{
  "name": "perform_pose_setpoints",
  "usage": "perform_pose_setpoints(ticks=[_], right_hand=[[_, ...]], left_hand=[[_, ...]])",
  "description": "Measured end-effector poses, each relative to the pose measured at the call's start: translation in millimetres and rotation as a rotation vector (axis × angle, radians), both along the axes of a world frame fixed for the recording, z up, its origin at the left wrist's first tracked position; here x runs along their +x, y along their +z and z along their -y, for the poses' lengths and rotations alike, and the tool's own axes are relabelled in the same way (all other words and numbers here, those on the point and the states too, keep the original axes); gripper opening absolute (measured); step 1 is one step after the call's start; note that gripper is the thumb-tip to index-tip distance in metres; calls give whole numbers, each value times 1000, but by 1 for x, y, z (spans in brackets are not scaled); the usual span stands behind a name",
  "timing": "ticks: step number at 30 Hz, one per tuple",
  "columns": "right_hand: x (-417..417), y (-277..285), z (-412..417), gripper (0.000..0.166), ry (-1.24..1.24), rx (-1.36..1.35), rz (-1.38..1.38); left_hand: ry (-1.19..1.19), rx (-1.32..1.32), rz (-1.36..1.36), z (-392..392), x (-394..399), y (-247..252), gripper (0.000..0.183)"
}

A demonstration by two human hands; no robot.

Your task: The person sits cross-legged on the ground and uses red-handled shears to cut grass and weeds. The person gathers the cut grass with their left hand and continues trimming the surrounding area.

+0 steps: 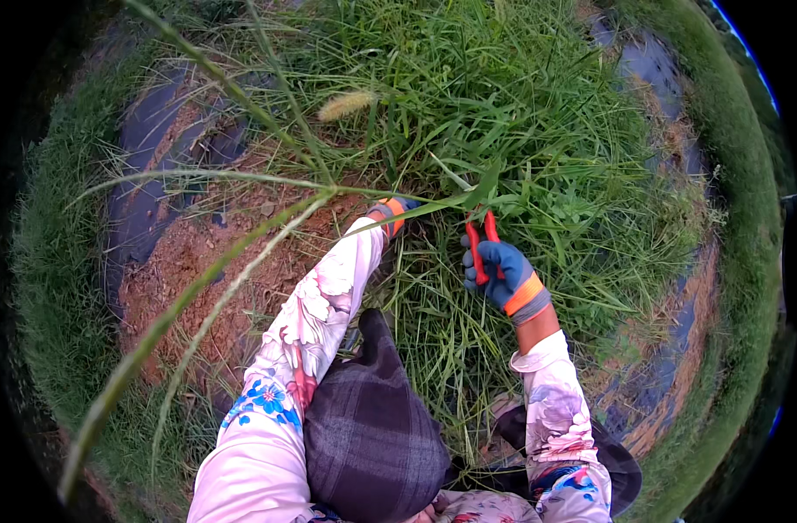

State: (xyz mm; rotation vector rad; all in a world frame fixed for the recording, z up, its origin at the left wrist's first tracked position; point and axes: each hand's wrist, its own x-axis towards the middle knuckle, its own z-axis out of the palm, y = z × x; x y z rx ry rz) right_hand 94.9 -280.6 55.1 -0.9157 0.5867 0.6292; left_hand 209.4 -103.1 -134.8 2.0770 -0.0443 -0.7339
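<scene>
My right hand point(513, 278), in a grey-blue glove with an orange cuff band, grips red-handled pruning shears point(475, 252). The handles stand slightly apart and point away from me. A pale blade shows among the grass leaves point(483, 189) just beyond them; the rest of the cutting end is hidden. To the left, my left hand point(395, 214), in a matching glove, reaches low into the edge of the grass clump, beside bare reddish soil point(294, 235). Its fingers are mostly hidden, so what they hold cannot be told.
Tall green grass point(536, 111) fills the area ahead. Dark plastic mulch film point(143, 163) lies left, with more film point(653, 72) at right. A branching grass seed head point(330, 189) hangs close before the camera. Cut-looking grass stems point(438, 327) lie between my arms, near my plaid-covered knee point(372, 431).
</scene>
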Motion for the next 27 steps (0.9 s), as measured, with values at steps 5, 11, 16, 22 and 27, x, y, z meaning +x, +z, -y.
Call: perform_pose_setpoints(ticks=[5, 11, 16, 22, 27], right_hand=[[1, -5, 0, 30, 21, 17, -38], [-2, -11, 3, 29, 35, 37, -77], [-7, -17, 6, 31, 53, 29, -79], [-7, -17, 5, 34, 138, -115, -70], [-5, -39, 8, 24, 295, -314, -80]], left_hand=[[-107, -139, -26, -8, -3, 4, 52], [-276, -212, -18, -9, -10, 12, 50], [-73, -360, 41, 9, -16, 1, 26], [371, -733, -568, 20, -6, -10, 22], [579, -741, -461, 18, -13, -12, 31]])
